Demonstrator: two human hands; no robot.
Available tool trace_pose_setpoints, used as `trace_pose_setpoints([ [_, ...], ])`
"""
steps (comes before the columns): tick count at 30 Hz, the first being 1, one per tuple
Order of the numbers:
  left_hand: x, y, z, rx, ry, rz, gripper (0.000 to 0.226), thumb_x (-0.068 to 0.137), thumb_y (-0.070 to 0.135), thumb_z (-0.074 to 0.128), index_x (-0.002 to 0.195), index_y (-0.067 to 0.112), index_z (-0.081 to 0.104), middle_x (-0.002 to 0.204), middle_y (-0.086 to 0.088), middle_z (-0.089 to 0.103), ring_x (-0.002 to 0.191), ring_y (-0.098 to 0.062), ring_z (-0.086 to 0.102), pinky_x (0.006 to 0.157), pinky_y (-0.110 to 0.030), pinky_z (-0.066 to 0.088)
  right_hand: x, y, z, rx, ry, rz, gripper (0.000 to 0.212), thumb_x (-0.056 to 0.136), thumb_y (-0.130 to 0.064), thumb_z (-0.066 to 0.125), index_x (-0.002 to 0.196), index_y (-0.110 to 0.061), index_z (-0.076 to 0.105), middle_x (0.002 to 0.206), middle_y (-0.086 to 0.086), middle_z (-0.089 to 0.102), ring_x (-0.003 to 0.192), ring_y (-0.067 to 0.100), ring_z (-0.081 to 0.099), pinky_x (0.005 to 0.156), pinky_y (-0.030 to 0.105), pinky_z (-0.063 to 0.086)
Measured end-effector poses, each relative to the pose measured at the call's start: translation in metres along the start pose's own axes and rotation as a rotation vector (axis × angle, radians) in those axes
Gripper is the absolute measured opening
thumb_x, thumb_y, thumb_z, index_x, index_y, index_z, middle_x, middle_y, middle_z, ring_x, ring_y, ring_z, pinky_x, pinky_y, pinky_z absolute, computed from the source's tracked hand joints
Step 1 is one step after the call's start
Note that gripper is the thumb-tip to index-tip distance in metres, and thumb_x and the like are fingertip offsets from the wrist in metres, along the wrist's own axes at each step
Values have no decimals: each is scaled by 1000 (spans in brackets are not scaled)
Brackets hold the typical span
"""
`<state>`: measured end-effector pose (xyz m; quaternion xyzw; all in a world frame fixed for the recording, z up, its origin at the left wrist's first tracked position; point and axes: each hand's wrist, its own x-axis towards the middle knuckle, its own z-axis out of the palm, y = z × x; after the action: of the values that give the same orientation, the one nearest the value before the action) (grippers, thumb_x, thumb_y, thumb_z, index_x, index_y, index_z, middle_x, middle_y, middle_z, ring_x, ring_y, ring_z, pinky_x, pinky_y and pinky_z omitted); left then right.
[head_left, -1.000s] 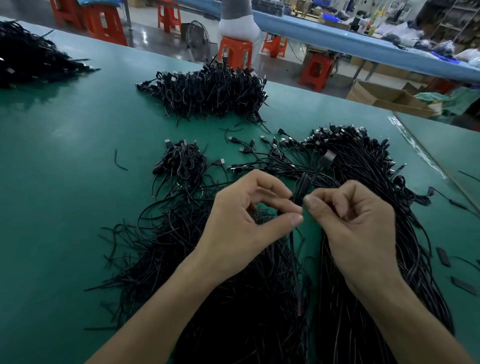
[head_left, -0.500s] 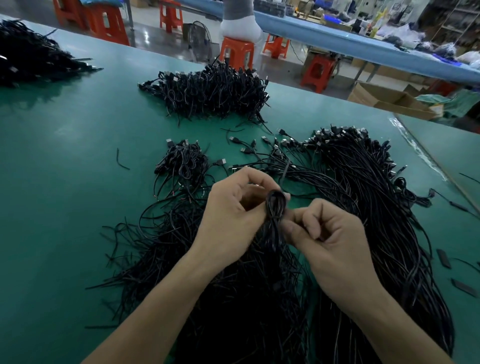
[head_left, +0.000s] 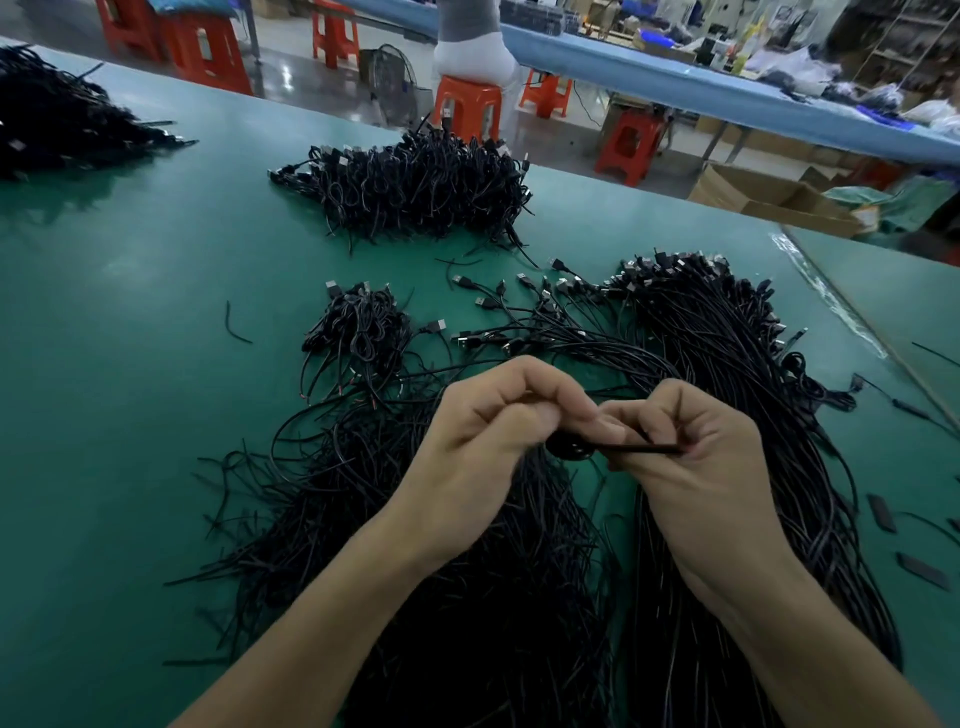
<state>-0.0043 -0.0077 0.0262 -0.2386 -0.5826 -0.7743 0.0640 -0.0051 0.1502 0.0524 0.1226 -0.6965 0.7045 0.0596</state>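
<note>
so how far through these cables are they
Done: a big heap of coiled cables at the far side of the table, plus a smaller heap nearer. In hand: the left hand grips a small coil while the right hand pinches its loose end. Left: two long heaps of straight cables under and beside the hands, so it looks far from finished.

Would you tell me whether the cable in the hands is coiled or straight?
Coiled: the cable forms a small bundle at the left hand, one short tail pinched by the right hand.
</note>
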Motion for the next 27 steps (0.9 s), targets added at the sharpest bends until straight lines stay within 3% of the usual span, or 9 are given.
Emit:
trace_pose_setpoints([
  [3,0,-3,-1,138,28,33,11,96,5,59,101,12,66,99,0,77,98,-16,72,86,-26,54,1,-1,-1,3,46,-13,40,73,-6,73,61,-13,35,67,3,67,71,7,68,68,16,53],
  [6,1,-5,-9,310,93,11,30,80,29,81,103,29,63,104,13,71,100,-10,66,78,-28,49,2,-1,-3,-14,100,-19,48,81,7,70,58,-20,37,71,3,70,75,10,70,74,18,54],
  [9,2,-6,-14,364,87,-246,45,66,57,81,102,41,58,97,20,65,86,-2,61,72,-24,53,1,-4,-2,-65,90,-67,51,82,9,69,57,-24,38,71,2,70,78,11,70,78,19,54],
  [12,2,-10,-12,259,-65,-464,39,77,56,76,103,32,61,85,14,72,78,-6,69,73,-24,55,1,-3,3,-89,66,-110,50,82,9,69,59,-23,38,74,2,70,78,13,70,77,21,55],
  [15,2,-9,-10,310,-128,-381,9,94,36,67,92,27,65,76,11,73,72,-4,70,66,-17,51,0,2,5,-93,74,-103,47,82,12,67,61,-15,35,73,3,70,76,12,69,76,21,55],
  [22,0,-10,-13,647,121,-98,1,93,27,69,95,28,68,78,11,63,72,-10,59,62,-16,46,1,3,6,-91,149,20,52,82,7,70,56,-23,37,64,-1,65,67,9,64,72,20,53],
  [27,2,-3,-14,719,204,94,4,94,25,67,98,25,67,86,14,63,81,-10,63,64,-16,49,5,-3,9,328,9,282,35,70,-13,72,48,-26,49,68,3,57,61,12,54,59,22,50],
])
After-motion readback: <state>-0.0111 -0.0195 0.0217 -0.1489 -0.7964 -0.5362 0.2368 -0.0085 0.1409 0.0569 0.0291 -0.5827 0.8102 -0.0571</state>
